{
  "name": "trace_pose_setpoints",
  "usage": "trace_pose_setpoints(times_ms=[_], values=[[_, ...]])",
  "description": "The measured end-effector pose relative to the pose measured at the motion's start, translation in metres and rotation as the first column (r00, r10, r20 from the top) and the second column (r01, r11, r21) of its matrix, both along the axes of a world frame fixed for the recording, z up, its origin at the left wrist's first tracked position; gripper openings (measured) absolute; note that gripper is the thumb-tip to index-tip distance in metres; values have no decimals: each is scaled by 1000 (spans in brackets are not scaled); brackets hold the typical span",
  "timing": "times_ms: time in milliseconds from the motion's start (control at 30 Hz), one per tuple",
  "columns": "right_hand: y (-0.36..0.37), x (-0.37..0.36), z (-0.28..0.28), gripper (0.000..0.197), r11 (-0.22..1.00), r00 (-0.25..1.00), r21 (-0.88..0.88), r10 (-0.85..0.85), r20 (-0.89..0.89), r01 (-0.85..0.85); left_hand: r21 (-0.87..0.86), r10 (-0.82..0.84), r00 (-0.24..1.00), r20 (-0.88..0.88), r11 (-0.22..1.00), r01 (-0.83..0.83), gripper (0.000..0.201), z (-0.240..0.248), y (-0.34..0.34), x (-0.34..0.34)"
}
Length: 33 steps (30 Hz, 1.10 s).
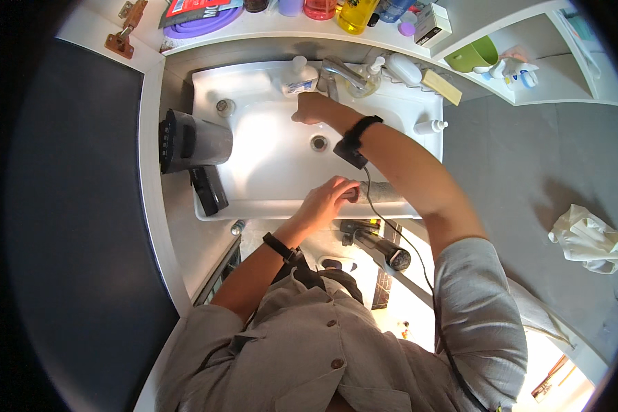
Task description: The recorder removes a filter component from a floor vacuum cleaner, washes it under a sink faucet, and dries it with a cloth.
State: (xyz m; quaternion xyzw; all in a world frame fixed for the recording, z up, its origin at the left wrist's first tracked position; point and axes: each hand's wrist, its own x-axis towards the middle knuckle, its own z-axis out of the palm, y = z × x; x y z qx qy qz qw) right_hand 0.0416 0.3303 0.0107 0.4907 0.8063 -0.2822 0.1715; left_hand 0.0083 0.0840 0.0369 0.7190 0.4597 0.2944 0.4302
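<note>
My left hand [324,204] is at the front rim of the white sink [268,211]. Its fingers close round the reddish end of a grey, fuzzy roller [381,192], which lies along the rim and partly under my right forearm. My right hand [312,108] reaches over the basin to the back, fingers curled in, just in front of a white pump bottle [299,79] and left of the metal faucet [334,72]. Whatever its fingers may hold is hidden from this view. The drain [318,143] lies below that hand.
A clear tank with a dark lid [198,141] and a black box-like part [209,190] rest at the sink's left. A soap dispenser [365,81] and small bottle [430,127] stand right. Below the rim is a dark appliance [381,248]. A shelf [268,31] holds bottles.
</note>
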Motion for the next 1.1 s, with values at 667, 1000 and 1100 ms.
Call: trace_pose_setpoints(times_ms=[667,1000,1100], values=[[23,184,63,38,552,964,810,-261,-58,198,-17,226,935,-273,971,-240,36,-11,21,-60],[-32,171,90,61,659,879,606,-452,-154,445,81,308,882,-357,951,-299,42,6,18,-79],[-57,159,85,93,937,940,126,-306,-150,326,78,316,879,-358,948,-309,41,15,19,-81]])
